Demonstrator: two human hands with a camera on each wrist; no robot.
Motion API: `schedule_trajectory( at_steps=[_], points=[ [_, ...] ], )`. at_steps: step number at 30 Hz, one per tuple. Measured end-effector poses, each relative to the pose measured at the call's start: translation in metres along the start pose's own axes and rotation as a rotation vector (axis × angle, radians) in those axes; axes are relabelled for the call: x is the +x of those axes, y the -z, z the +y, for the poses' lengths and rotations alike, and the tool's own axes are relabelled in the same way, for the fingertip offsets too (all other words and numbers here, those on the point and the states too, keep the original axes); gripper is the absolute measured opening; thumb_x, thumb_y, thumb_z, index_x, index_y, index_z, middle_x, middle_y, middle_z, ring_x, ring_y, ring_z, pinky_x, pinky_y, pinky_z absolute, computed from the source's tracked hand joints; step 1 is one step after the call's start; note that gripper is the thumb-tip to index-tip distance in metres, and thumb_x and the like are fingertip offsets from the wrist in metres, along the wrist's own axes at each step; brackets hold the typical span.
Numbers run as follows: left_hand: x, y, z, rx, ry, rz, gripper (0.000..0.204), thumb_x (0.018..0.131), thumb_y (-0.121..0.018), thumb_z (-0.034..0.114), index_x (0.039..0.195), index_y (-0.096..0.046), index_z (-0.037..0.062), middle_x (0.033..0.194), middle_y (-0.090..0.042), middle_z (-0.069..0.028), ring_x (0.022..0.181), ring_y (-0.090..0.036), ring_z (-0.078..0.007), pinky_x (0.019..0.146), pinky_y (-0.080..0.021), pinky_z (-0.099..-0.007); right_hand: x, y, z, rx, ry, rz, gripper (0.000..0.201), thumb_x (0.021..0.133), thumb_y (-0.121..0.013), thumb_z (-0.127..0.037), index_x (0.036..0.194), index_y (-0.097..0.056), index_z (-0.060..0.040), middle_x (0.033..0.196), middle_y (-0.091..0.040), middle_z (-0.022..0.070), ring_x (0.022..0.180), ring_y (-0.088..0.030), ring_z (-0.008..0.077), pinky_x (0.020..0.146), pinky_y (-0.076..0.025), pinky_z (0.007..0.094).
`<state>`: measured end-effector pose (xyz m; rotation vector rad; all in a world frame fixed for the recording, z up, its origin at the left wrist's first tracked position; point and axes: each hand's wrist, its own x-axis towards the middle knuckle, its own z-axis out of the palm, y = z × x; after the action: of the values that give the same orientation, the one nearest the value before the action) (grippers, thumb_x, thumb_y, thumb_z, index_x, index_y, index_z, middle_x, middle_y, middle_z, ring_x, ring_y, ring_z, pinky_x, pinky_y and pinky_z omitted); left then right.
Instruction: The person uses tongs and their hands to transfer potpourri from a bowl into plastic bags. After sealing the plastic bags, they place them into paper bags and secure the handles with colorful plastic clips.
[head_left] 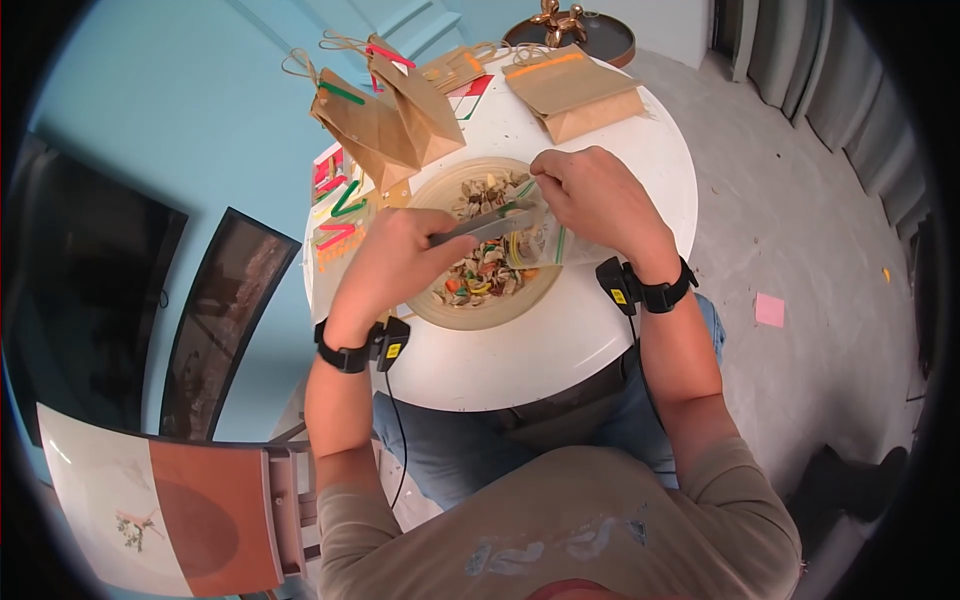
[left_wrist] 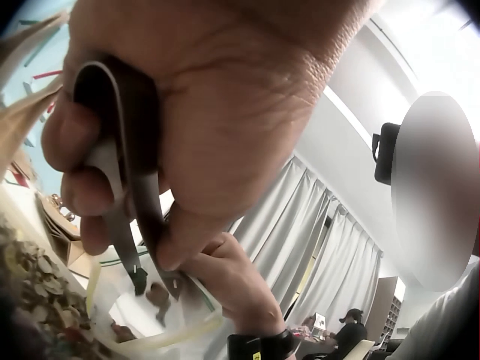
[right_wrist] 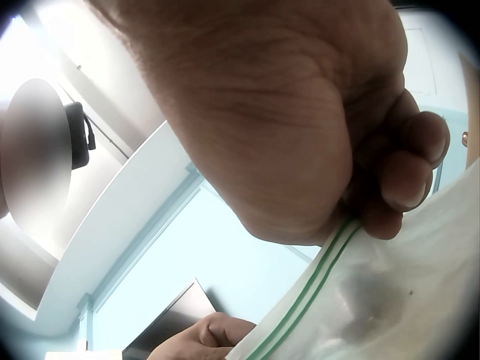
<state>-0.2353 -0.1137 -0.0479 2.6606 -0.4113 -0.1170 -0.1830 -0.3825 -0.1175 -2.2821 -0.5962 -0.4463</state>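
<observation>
Right now, a clear zip bag (head_left: 545,240) is hanging open over the right part of the round tray (head_left: 468,318). The right hand (head_left: 600,195) is pinching its zip edge with curled fingers. The left hand (head_left: 397,255) is squeezing metal tongs (head_left: 478,228) between thumb and fingers above the tray, their tips reaching the bag's mouth. Mixed dried pieces (head_left: 488,278) are lying in the tray. Beyond it, two paper bags are standing to the left, and a folded-over paper bag (head_left: 572,92) is resting to the right.
</observation>
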Motion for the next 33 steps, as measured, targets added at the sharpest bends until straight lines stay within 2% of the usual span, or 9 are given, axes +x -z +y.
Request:
schedule_trajectory(
  at_steps=[5,8,11,14,17,21,24,27,33],
  points=[
    [0.005,-0.009,0.012,-0.142,0.073,-0.044,0.032,0.099,-0.088,0.027,0.106,-0.083,-0.0041,0.073,-0.070,-0.0073,0.067,-0.058,-0.0117,0.062,-0.047,-0.0341,0.001,0.004,-0.003,-0.011,-0.015,-0.013,0.023,0.101,-0.066,-0.011,0.106,-0.084,0.0031,0.089,-0.077,0.0293,0.087,-0.077,0.0470,0.084,-0.061,0.0541],
    [-0.006,-0.007,-0.019,-0.056,0.056,0.044,0.033,0.099,-0.089,0.027,0.104,-0.082,-0.0049,0.073,-0.068,-0.0065,0.068,-0.057,-0.0107,0.062,-0.047,-0.0337,-0.001,0.009,-0.003,-0.009,-0.028,-0.001,0.023,0.102,-0.066,-0.011,0.107,-0.084,0.0030,0.091,-0.078,0.0289,0.088,-0.078,0.0463,0.085,-0.061,0.0538],
    [-0.024,0.000,-0.037,0.002,0.159,0.037,0.032,0.098,-0.089,0.026,0.105,-0.082,-0.0048,0.077,-0.071,-0.0064,0.068,-0.059,-0.0120,0.063,-0.048,-0.0327,-0.003,0.010,-0.001,0.005,-0.034,0.045,0.023,0.103,-0.066,-0.010,0.108,-0.084,0.0025,0.092,-0.078,0.0283,0.088,-0.078,0.0459,0.085,-0.061,0.0534],
    [-0.042,-0.013,-0.052,0.019,0.195,0.074,0.033,0.096,-0.090,0.026,0.106,-0.082,-0.0041,0.085,-0.076,-0.0112,0.067,-0.067,-0.0194,0.065,-0.053,-0.0348,-0.003,0.013,-0.002,0.009,-0.052,0.072,0.023,0.103,-0.066,-0.011,0.110,-0.084,0.0018,0.093,-0.079,0.0280,0.088,-0.078,0.0456,0.086,-0.062,0.0529],
    [-0.055,-0.048,-0.061,0.212,-0.023,0.197,0.034,0.093,-0.092,0.027,0.108,-0.082,-0.0021,0.092,-0.080,-0.0174,0.070,-0.074,-0.0308,0.069,-0.058,-0.0395,-0.004,0.014,0.000,0.017,-0.071,0.120,0.023,0.104,-0.066,-0.011,0.111,-0.084,0.0013,0.095,-0.080,0.0275,0.089,-0.078,0.0454,0.086,-0.062,0.0523],
    [-0.057,-0.079,-0.056,0.171,-0.171,0.177,0.034,0.093,-0.091,0.029,0.110,-0.083,0.0004,0.097,-0.080,-0.0223,0.080,-0.078,-0.0419,0.074,-0.062,-0.0483,-0.004,0.017,-0.002,0.035,-0.100,0.188,0.022,0.104,-0.067,-0.011,0.112,-0.084,0.0009,0.096,-0.080,0.0267,0.089,-0.078,0.0455,0.087,-0.062,0.0515],
    [-0.049,-0.078,-0.062,0.186,-0.113,0.165,0.034,0.093,-0.091,0.029,0.108,-0.082,0.0007,0.098,-0.080,-0.0234,0.083,-0.078,-0.0433,0.075,-0.061,-0.0501,-0.003,0.019,0.000,0.062,-0.126,0.225,0.022,0.104,-0.068,-0.012,0.112,-0.084,0.0009,0.096,-0.080,0.0264,0.089,-0.078,0.0457,0.086,-0.062,0.0514],
    [-0.039,-0.068,-0.069,0.367,-0.027,0.238,0.032,0.093,-0.091,0.029,0.106,-0.082,0.0010,0.095,-0.079,-0.0238,0.081,-0.077,-0.0429,0.072,-0.060,-0.0500,-0.003,0.022,0.001,0.094,-0.144,0.243,0.022,0.105,-0.068,-0.012,0.113,-0.084,0.0010,0.096,-0.080,0.0266,0.088,-0.077,0.0459,0.084,-0.062,0.0515],
    [-0.028,-0.051,-0.062,0.097,0.064,0.160,0.037,0.094,-0.090,0.033,0.097,-0.079,-0.0021,0.085,-0.076,-0.0241,0.078,-0.075,-0.0441,0.071,-0.059,-0.0515,-0.002,0.024,0.003,0.074,-0.154,0.239,0.023,0.105,-0.068,-0.013,0.114,-0.084,0.0009,0.094,-0.080,0.0264,0.086,-0.077,0.0464,0.084,-0.061,0.0515]
  ],
)
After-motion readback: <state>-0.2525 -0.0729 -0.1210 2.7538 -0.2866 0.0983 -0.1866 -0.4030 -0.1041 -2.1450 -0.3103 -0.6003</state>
